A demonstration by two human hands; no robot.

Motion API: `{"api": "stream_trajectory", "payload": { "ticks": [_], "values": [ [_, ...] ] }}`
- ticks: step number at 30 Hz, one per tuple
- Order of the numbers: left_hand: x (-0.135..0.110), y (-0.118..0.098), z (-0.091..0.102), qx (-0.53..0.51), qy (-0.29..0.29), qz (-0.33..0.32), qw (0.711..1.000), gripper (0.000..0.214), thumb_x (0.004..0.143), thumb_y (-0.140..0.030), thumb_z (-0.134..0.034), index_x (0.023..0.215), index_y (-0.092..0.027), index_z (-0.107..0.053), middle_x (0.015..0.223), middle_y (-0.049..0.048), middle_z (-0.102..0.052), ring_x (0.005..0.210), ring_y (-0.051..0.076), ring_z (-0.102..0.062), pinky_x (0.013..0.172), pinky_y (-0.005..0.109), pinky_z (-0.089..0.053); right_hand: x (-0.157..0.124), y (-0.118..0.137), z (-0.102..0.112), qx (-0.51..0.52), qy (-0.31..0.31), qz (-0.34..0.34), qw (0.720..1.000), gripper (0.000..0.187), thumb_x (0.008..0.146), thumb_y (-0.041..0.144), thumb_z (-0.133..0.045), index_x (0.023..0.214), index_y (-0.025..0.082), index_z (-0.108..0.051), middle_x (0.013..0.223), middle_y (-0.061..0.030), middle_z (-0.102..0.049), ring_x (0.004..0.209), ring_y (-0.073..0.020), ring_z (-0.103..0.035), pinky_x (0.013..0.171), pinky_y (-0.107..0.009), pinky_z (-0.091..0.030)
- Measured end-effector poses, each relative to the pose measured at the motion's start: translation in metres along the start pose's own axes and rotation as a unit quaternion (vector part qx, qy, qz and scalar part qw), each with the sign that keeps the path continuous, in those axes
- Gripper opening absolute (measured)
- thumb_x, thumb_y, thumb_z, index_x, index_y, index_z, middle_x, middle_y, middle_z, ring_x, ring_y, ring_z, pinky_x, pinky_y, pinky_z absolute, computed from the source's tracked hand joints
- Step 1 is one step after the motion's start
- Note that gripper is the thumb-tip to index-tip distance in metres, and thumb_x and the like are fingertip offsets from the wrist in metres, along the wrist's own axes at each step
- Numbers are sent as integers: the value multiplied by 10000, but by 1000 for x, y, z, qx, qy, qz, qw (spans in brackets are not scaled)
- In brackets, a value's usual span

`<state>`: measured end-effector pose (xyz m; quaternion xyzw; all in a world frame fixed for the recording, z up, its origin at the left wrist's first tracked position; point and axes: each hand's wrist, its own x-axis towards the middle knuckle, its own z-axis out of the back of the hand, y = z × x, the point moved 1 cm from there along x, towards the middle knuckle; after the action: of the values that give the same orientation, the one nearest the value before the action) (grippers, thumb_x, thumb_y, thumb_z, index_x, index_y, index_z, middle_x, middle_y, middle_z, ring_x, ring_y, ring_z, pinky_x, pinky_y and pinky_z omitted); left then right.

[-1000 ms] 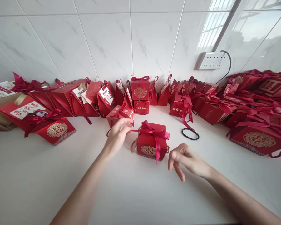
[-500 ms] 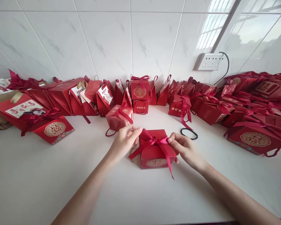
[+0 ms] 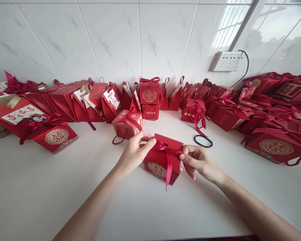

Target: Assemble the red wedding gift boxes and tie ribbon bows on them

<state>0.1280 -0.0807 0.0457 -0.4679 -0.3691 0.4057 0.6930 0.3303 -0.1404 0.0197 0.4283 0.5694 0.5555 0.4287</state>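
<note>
A red gift box (image 3: pixel 174 145) with a round gold emblem on its front sits on the white table, turned at an angle. Across its top runs a pink-red ribbon (image 3: pixel 169 164) tied in a bow, with one tail hanging down the front. My left hand (image 3: pixel 139 149) pinches the ribbon at the bow's left side, thumb against fingers. At the right, my right hand (image 3: pixel 197 160) grips the bow's other end between thumb and forefinger, its lower fingers loosely curled beside the box.
Just behind stands a smaller red box (image 3: pixel 127 124) with a cord handle. A black hair tie (image 3: pixel 203 141) lies to the right. More red boxes (image 3: pixel 276 145) crowd the right, others line the tiled wall, and one (image 3: pixel 56 137) sits at left. A power strip (image 3: pixel 225 62) is on the wall.
The box has turned, its front now facing more to the left. My left hand has shifted slightly right and holds the ribbon's left side; the left ribbon tail no longer shows.
</note>
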Motion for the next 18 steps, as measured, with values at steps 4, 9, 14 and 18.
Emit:
{"api": "stream_trajectory", "payload": {
  "ticks": [4, 9, 14, 18],
  "values": [
    [0, -2, 4, -31, 17, 0, 999, 235, 823, -394, -571, 732, -181, -530, 871, 2, -602, 864, 154, -559, 789, 265, -415, 1, -1, 3, 12, -30, 1, 999, 400, 811, 474, -638, 627, 176, -443, 366, 69, -500, 300, -57, -447, 391, -182, -291],
    [0, -2, 7, -43, 55, 40, 997, 261, 790, -354, -584, 643, -171, -470, 875, 3, -590, 810, 152, -532, 704, 270, -373, 2, -5, 9, 61, -67, -9, 996, 437, 800, 488, -649, 595, 169, -431, 349, 91, -431, 307, -51, -455, 383, -167, -270],
    [0, -4, 12, 3, 75, 59, 995, 296, 783, -341, -570, 590, -174, -421, 641, -34, -428, 620, 110, -383, 592, 265, -267, 5, -6, 10, 116, -65, -18, 991, 447, 802, 457, -657, 567, 165, -413, 377, 93, -408, 310, -53, -469, 381, -164, -293],
    [0, -6, 14, 7, 137, 60, 989, 304, 767, -354, -582, 581, -173, -423, 702, -26, -446, 682, 123, -405, 634, 266, -296, 5, -5, 11, 131, -59, -24, 989, 447, 802, 442, -657, 545, 163, -421, 398, 75, -432, 332, -62, -483, 389, -171, -325]
  ]
}}
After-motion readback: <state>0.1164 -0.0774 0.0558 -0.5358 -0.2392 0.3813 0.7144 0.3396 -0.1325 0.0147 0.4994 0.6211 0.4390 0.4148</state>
